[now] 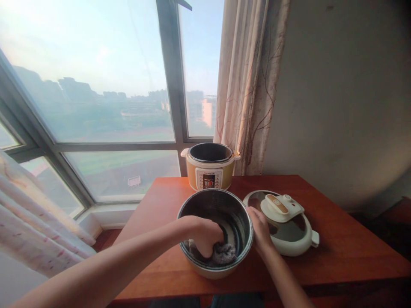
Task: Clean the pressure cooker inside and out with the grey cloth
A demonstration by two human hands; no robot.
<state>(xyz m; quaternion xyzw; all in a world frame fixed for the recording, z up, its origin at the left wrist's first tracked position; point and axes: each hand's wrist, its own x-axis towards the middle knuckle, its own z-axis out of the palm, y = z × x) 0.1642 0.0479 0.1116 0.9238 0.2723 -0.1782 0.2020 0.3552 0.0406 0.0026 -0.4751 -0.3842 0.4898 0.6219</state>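
Observation:
A dark inner cooking pot (218, 201) sits at the near middle of a red-brown wooden table (337, 239). My left hand (205, 237) reaches inside the pot with its fingers closed on a grey cloth (224, 253), pressed against the pot's bottom. My right hand (260, 231) grips the pot's right rim from outside. Behind the pot stands a yellow electric pressure cooker body (210, 167) with no inner pot in it. Its white lid (284, 220) lies flat on the table just right of my right hand.
A large window (96, 85) fills the left and back, with a patterned curtain (248, 85) hanging behind the cooker. A grey wall (346, 94) runs along the right side. Another curtain (35, 218) hangs at the lower left, off the table.

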